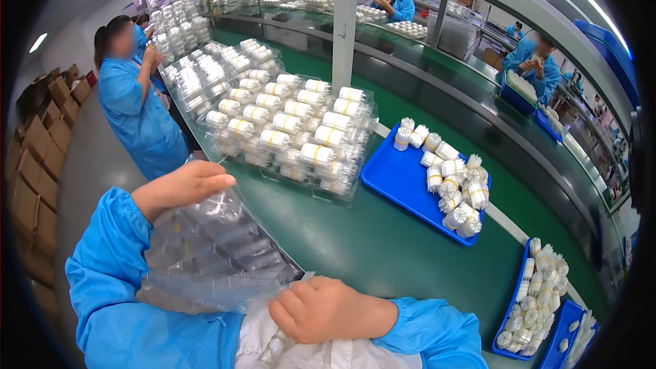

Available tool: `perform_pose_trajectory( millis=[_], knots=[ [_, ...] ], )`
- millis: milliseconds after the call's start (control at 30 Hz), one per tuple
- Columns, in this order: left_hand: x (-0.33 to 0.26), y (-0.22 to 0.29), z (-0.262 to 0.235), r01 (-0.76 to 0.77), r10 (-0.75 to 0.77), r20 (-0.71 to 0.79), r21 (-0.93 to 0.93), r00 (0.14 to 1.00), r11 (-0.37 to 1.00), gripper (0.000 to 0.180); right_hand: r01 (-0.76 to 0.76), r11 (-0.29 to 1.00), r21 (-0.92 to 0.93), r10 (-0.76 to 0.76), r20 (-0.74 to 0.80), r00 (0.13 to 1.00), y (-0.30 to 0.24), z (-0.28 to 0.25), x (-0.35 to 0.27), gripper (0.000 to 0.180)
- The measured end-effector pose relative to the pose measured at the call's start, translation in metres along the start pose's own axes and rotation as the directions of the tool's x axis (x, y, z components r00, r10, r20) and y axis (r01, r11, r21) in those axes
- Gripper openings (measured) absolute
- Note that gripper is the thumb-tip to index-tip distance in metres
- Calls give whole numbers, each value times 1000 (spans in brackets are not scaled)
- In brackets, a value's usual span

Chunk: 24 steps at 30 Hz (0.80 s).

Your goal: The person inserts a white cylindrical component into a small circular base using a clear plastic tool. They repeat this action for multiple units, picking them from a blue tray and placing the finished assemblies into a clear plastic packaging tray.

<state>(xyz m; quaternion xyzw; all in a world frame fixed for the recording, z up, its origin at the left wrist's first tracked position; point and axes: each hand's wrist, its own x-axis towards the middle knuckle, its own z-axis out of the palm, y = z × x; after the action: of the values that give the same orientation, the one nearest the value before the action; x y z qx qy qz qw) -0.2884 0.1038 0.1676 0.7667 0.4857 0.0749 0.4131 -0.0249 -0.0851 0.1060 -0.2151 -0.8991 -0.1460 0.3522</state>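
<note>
A clear plastic tray (pixel 212 253) with moulded pockets tilts in front of my body, over the table's near edge. My left hand (pixel 184 184) is closed on its upper edge, thumb pointing right. At the tray's lower right corner, my right hand (pixel 324 311) is curled closed with its knuckles up; it seems to grip that corner, though its fingertips are hidden. A small whitish piece (pixel 273 348) shows just below the right hand, and I cannot tell whether it is held. Beyond the hands stands a stack of clear trays (pixel 287 123) filled with white cylindrical bundles with yellow bands.
A blue tray (pixel 403 178) with loose white bundles lies on the green table (pixel 335 246). Another full blue tray (pixel 509 324) sits at the right. A white post (pixel 345 34) rises behind the stack. A co-worker (pixel 137 102) stands at the left, near cardboard boxes (pixel 41 164).
</note>
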Motion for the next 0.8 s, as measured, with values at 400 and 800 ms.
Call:
perform_pose_trajectory(
  millis=[400, 800],
  knots=[
    [-117, -308, -174, 651, 141, -966, 250, 216, 717, 56, -8, 993, 116, -2, 84, 996, 8, 7, 9, 22],
    [71, -347, 83, 35, 358, -412, 695, 838, 718, 19, -27, 992, 124, -1, 225, 974, 14, 22, 15, 25]
  ],
)
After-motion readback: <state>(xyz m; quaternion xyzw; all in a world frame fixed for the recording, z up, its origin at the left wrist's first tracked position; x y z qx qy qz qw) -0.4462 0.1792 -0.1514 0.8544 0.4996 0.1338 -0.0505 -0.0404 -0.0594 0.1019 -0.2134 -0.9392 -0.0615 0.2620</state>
